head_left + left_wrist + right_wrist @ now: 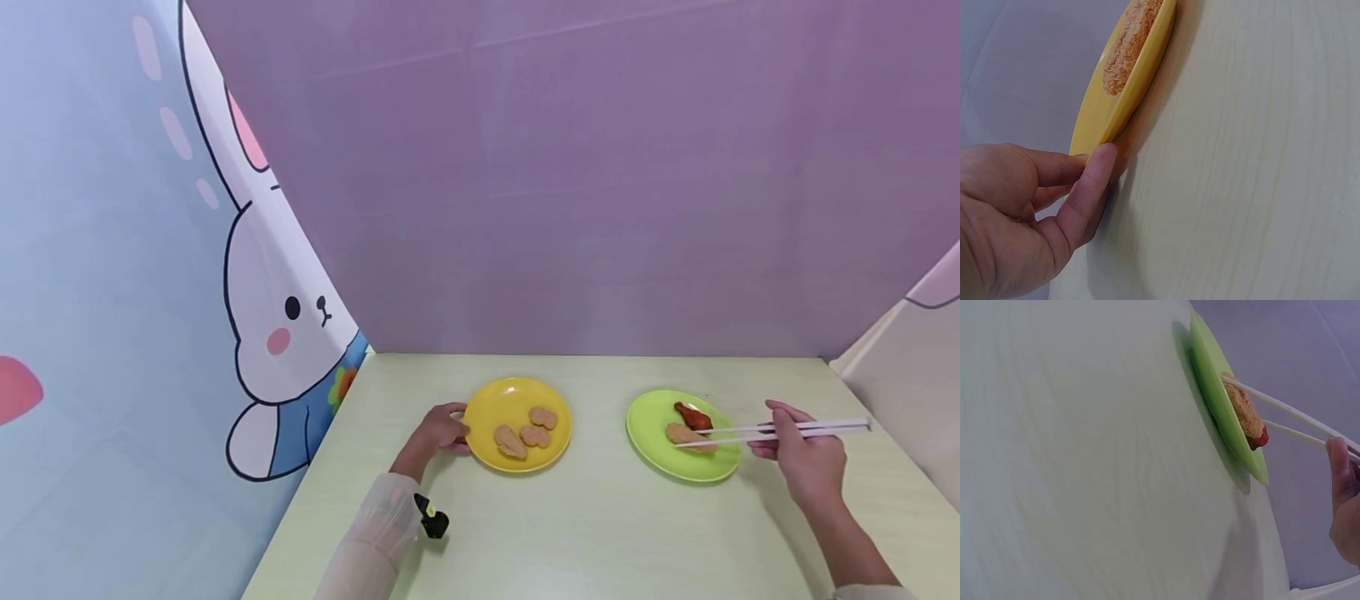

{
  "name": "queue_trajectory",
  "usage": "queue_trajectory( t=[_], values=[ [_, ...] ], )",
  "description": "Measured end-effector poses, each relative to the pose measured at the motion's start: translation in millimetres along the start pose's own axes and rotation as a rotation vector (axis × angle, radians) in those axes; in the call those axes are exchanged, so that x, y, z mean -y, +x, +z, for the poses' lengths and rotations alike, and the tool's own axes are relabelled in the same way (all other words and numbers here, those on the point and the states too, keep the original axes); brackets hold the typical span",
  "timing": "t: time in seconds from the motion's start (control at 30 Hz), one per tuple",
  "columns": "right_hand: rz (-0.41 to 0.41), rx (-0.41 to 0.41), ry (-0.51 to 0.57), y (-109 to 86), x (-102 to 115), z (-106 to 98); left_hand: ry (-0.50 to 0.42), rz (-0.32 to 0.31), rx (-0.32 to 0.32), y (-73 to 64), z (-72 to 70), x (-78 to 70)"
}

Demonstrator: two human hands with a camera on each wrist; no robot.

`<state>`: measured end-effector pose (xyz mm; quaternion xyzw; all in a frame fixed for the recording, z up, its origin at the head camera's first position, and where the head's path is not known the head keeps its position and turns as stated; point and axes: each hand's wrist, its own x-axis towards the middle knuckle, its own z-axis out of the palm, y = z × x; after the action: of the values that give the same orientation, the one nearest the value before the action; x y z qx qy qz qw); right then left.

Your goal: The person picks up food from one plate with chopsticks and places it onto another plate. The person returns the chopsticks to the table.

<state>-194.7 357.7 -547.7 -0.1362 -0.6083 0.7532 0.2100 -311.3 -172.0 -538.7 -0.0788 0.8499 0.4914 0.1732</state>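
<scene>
My left hand [444, 428] pinches the left rim of a yellow plate [487, 408] between thumb and fingers; the left wrist view shows the thumb at the rim. On that plate lie a breaded piece [511, 442] and two smaller nugget-like pieces [543, 417]. In my right hand [812, 454] is a pair of pale chopsticks [813, 427], gripped near the thick ends. Their tips reach over a green plate [647, 425], one on each side of a breaded piece [688, 437]. Whether both tips touch it, I cannot tell. Behind it lies a reddish-brown drumstick [693, 416].
Both plates stand on a pale wood-grain table [585, 533]. A purple backdrop [570, 183] rises at its far edge. On the left is a blue cloth wall with a cartoon rabbit [292, 350]. A black device [432, 518] sits at my left wrist.
</scene>
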Motion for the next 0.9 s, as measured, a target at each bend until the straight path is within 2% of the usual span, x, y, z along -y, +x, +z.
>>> queue_trajectory(
  t=[0.17, 0.3, 0.63, 0.9],
  values=[
    [-0.006, -0.005, 0.065, 1.5, -0.3, -1.3, 0.009, -0.001, -0.007, 0.0, -1.2, -0.8],
    [-0.004, -0.015, 0.070, 1.7, 0.2, -1.1, 0.017, 0.005, -0.008, 0.3, -1.1, -1.0],
    [0.083, -0.058, 0.089, -1.3, 0.7, -0.8, 0.007, 0.005, -0.005, -1.1, 0.3, 0.7],
    [0.091, -0.073, 0.147, 0.4, 5.9, 2.9, 0.097, 0.022, -0.042, -0.9, -1.7, -0.8]
  ],
)
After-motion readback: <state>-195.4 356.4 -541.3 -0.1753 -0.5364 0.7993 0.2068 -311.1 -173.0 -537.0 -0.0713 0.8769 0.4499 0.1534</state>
